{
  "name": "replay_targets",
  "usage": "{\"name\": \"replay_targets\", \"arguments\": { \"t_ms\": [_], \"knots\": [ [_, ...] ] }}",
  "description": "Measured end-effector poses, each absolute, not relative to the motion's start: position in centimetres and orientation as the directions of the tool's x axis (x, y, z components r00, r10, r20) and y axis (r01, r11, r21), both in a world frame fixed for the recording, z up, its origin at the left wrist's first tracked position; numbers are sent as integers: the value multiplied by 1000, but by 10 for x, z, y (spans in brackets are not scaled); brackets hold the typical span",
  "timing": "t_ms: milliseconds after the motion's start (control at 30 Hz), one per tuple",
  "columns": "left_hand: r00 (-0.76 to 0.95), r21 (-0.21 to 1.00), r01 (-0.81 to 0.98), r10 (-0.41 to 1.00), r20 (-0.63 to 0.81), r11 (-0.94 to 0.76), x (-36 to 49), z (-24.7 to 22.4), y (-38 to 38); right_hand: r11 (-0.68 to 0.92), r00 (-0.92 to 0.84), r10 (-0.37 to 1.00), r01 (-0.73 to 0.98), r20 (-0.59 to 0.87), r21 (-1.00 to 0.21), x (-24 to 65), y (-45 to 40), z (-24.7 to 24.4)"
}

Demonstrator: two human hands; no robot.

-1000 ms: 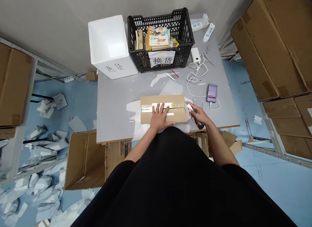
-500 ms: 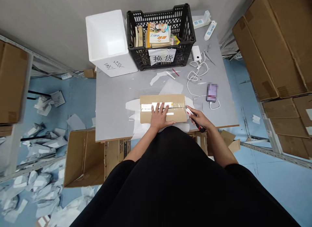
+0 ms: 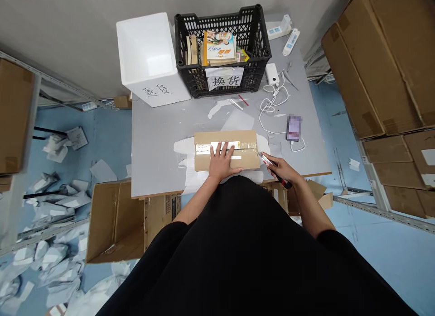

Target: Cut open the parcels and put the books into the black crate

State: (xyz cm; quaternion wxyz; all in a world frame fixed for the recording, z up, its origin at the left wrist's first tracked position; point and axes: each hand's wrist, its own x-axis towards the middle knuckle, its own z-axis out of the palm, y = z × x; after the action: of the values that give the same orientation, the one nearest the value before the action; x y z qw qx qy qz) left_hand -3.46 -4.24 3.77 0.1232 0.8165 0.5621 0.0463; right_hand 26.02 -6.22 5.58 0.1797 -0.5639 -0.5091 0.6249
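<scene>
A closed cardboard box [image 3: 249, 162] lies near the front edge of the grey table, with clear tape and white labels along its top seam. My left hand [image 3: 221, 163] rests flat on it, fingers spread over the labels. In my right hand [image 3: 282, 169] is a box cutter [image 3: 277, 172] with a black and red handle. Its tip is at the right end of the box, by the taped seam; whether it touches the cardboard I cannot tell. White paper scraps [image 3: 185, 145] lie under and around the box.
Behind the box stand a white bin [image 3: 154, 87] and a black crate [image 3: 220, 67] holding books. To the right are a phone [image 3: 293, 128], a white cable, a power bank [image 3: 272, 74] and power strips. A large carton [image 3: 115, 221] stands on the floor at left, near crumpled packaging.
My right hand has drawn the box cutter slightly right and down, and it lies at a flatter angle. My left hand stays on the box. The whole view has shifted a little.
</scene>
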Motion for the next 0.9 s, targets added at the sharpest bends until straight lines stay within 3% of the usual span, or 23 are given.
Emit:
{"name": "replay_targets", "arguments": {
  "t_ms": [400,567,667,733,800,900],
  "knots": [
    [370,272,894,929,1,-356,-36,31,-44,-474,-325,769,286,-550,-833,267,-78,58],
    [370,301,879,927,58,-370,-38,28,-45,-499,-79,855,144,-512,-855,275,-83,23],
    [369,330,864,924,99,-380,-40,25,-48,-531,181,847,347,-500,-773,273,-80,-20],
    [373,343,856,922,104,-385,-42,26,-50,-528,290,846,575,-448,-625,267,-76,-46],
    [381,346,855,920,87,-387,-43,29,-51,-509,332,851,714,-408,-481,257,-73,-64],
    [371,343,868,928,34,-359,-47,37,-51,-508,356,841,778,-407,-370,243,-69,-78]
  ]
}}
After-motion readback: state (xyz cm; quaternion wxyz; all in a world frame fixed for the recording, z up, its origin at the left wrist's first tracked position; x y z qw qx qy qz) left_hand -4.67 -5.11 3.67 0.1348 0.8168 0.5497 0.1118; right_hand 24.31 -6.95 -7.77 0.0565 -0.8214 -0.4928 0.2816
